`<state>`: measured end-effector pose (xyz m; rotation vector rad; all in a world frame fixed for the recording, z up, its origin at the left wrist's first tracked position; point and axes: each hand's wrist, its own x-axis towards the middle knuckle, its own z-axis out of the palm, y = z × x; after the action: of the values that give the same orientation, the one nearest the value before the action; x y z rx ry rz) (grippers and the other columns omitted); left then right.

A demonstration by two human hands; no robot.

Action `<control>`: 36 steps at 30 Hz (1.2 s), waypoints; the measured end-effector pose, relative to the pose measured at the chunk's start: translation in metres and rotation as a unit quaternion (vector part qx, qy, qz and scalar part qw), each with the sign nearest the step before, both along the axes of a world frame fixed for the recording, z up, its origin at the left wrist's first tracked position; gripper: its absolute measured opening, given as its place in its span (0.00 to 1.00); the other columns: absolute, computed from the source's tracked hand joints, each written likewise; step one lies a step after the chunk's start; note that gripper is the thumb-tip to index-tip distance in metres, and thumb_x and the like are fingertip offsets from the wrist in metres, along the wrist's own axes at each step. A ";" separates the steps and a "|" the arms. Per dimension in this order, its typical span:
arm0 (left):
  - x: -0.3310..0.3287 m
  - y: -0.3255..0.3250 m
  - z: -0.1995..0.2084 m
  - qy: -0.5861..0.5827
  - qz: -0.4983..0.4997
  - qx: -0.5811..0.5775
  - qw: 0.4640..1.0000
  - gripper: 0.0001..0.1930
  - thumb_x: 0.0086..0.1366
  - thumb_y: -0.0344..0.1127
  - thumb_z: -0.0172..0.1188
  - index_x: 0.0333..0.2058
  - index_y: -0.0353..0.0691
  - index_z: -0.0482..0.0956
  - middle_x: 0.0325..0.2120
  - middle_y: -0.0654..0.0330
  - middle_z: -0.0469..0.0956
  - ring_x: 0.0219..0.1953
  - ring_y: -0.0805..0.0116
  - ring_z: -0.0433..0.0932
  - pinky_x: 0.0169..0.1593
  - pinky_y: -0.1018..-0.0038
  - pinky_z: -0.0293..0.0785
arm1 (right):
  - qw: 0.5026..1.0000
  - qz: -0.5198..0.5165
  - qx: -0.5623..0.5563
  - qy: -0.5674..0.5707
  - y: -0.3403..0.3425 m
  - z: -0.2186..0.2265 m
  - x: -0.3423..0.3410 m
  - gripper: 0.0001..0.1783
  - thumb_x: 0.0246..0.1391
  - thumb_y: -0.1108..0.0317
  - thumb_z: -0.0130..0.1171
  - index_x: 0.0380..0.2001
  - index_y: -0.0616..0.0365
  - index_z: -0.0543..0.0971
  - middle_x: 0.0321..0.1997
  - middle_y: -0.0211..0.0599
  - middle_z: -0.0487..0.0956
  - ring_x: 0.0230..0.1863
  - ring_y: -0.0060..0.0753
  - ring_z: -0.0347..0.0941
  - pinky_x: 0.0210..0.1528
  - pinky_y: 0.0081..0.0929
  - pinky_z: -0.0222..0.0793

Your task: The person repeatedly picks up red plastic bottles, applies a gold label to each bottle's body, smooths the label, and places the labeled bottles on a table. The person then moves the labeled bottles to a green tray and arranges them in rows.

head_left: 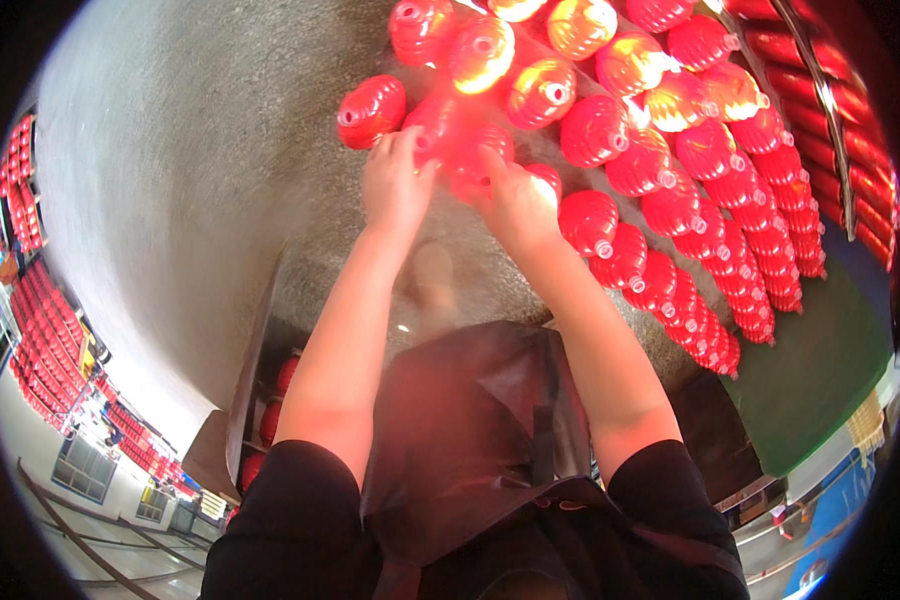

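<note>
Several glossy red ribbed plastic globes with short necks, lantern-like in shape, lie over the far side of a grey speckled worktop (300, 200). My left hand (396, 188) is closed on one red globe (432, 112), its fingers by the neck. Close beside it, my right hand (518, 202) has its fingers curled on another red globe (488, 142). Both of these globes are smeared by motion, and the fingertips are partly hidden. Just left of my left hand, a loose red globe (372, 106) rests on the worktop.
Long rows of red globes (705, 240) stand on the right, necks toward me. Beyond them runs a metal bar (820, 90). A green surface (820, 370) lies at the lower right. More globes (270, 422) sit below the worktop's edge, and stacks of red globes (45, 345) fill the far left.
</note>
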<state>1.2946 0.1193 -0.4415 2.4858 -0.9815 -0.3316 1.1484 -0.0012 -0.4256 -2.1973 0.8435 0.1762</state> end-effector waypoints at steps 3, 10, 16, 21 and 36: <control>0.009 -0.001 -0.009 0.053 0.004 0.009 0.999 0.18 0.56 0.32 0.74 0.46 0.41 0.83 0.41 0.56 0.82 0.42 0.52 0.83 0.48 0.59 0.80 | 0.998 0.033 -0.021 0.044 0.005 -0.006 0.014 0.17 0.59 0.56 0.64 0.42 0.58 0.78 0.29 0.54 0.83 0.34 0.60 0.83 0.35 0.54 0.77; 0.013 0.004 0.006 0.045 -0.017 -0.071 0.996 0.24 0.55 0.33 0.75 0.52 0.42 0.82 0.43 0.54 0.81 0.43 0.52 0.81 0.49 0.60 0.78 | 0.989 0.053 -0.075 0.120 0.009 -0.032 0.008 0.18 0.60 0.56 0.62 0.48 0.56 0.81 0.28 0.54 0.84 0.32 0.58 0.83 0.35 0.53 0.79; 0.056 0.021 0.007 -0.104 0.074 -0.046 0.991 0.28 0.53 0.34 0.77 0.54 0.42 0.80 0.50 0.50 0.76 0.49 0.47 0.80 0.54 0.58 0.77 | 0.978 0.115 -0.098 0.141 0.007 -0.015 0.013 0.22 0.59 0.54 0.63 0.52 0.57 0.81 0.31 0.53 0.84 0.35 0.58 0.83 0.40 0.51 0.79; 0.084 0.024 -0.009 0.004 0.067 -0.026 0.997 0.24 0.55 0.32 0.76 0.51 0.43 0.81 0.47 0.52 0.78 0.46 0.48 0.82 0.49 0.59 0.80 | 0.969 0.047 -0.243 0.002 0.022 0.007 0.060 0.34 0.54 0.48 0.69 0.57 0.58 0.77 0.35 0.49 0.85 0.42 0.56 0.82 0.45 0.48 0.77; 0.103 0.026 -0.017 0.016 0.020 -0.022 0.999 0.15 0.56 0.32 0.73 0.43 0.42 0.85 0.41 0.56 0.82 0.40 0.52 0.83 0.45 0.60 0.80 | 0.982 0.100 -0.146 0.063 0.030 -0.030 0.101 0.17 0.53 0.54 0.68 0.37 0.58 0.84 0.22 0.52 0.81 0.28 0.56 0.82 0.33 0.52 0.78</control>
<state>1.3972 0.1452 -0.4582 2.4490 -0.9152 -0.3328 1.2489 0.0283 -0.4557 -2.5704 0.7546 0.3096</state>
